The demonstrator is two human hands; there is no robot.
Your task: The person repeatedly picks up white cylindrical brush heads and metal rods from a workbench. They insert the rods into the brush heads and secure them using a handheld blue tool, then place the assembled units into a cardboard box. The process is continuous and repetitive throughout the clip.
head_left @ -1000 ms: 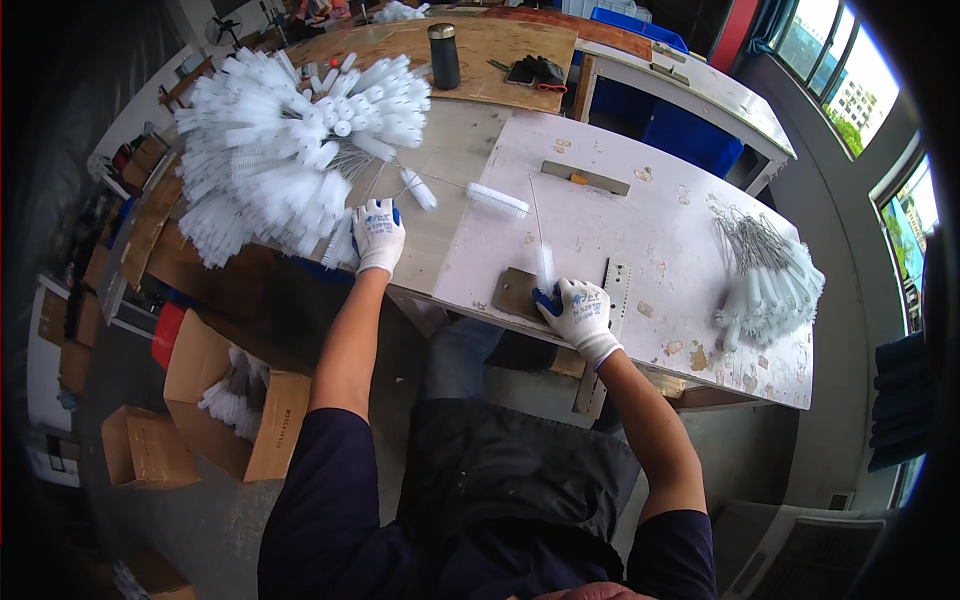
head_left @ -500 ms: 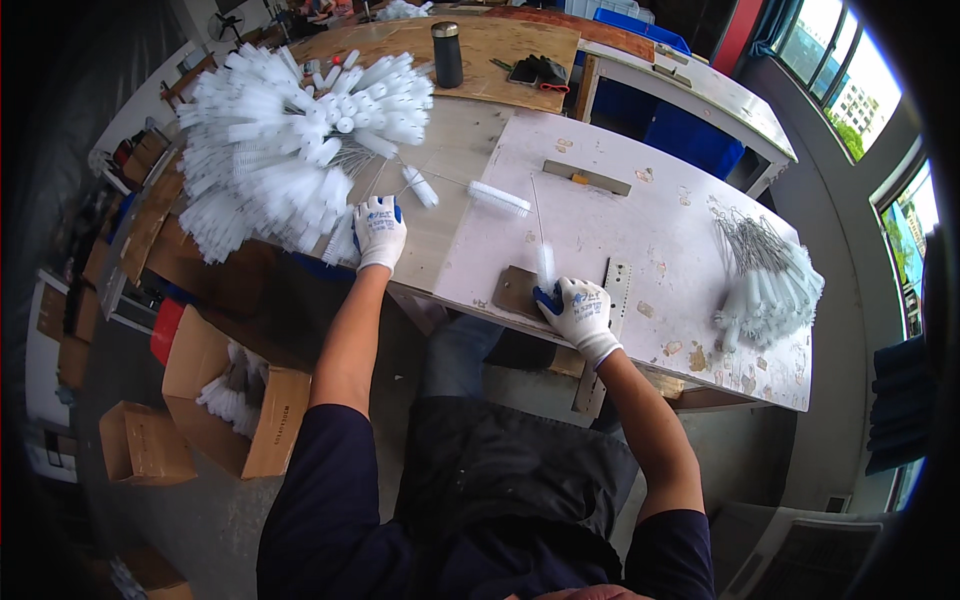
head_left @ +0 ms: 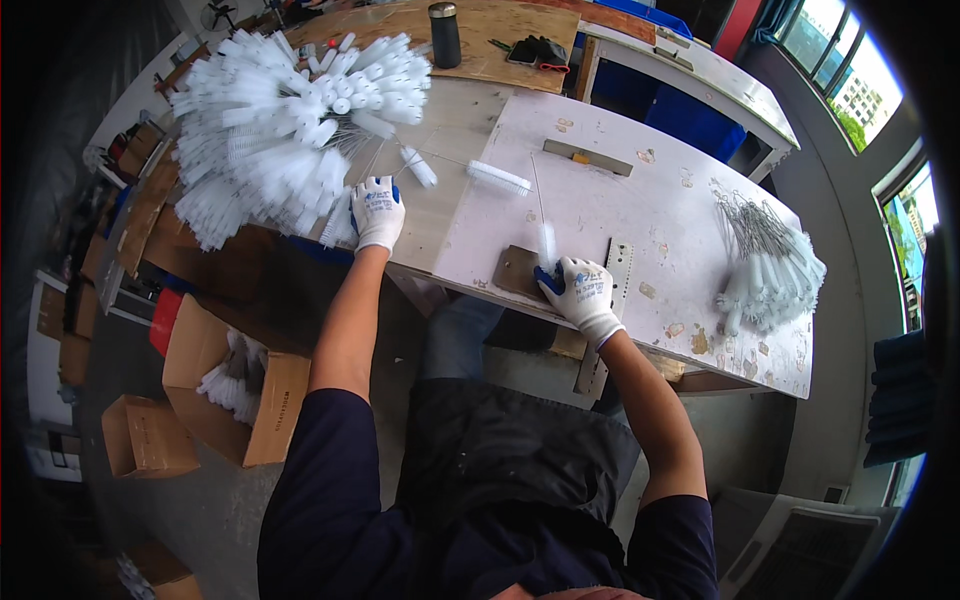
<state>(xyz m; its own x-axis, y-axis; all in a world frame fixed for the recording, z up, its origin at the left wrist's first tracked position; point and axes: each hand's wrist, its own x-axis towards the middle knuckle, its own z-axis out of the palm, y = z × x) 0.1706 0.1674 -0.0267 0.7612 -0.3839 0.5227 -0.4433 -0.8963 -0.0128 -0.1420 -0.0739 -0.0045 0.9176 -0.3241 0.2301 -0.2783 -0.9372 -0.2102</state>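
Note:
My left hand (head_left: 378,213), in a white glove with a blue palm, is curled at the near right edge of a big heap of white bottle brushes (head_left: 265,150). A brush head (head_left: 339,226) shows beside its fingers; the grip itself is partly hidden. At the table's near edge, my gloved right hand (head_left: 583,290) closes on the lower end of a bottle brush (head_left: 546,238), whose thin wire stem points away from me. Next to those fingers lies a brown metal plate (head_left: 518,271). Two loose brushes, one short (head_left: 419,167) and one longer (head_left: 498,178), lie between heap and hand.
A bundle of brushes (head_left: 765,280) lies at the table's right. A perforated metal strip (head_left: 620,270) crosses the near edge; a metal bar (head_left: 588,157) sits farther back. A black tumbler (head_left: 444,36) and dark gloves (head_left: 541,52) stand behind. An open carton (head_left: 272,410) holds brushes on the floor.
The whole view has shifted slightly. Both hands stay in nearly the same places on the table, and the brush at my right hand keeps its position.

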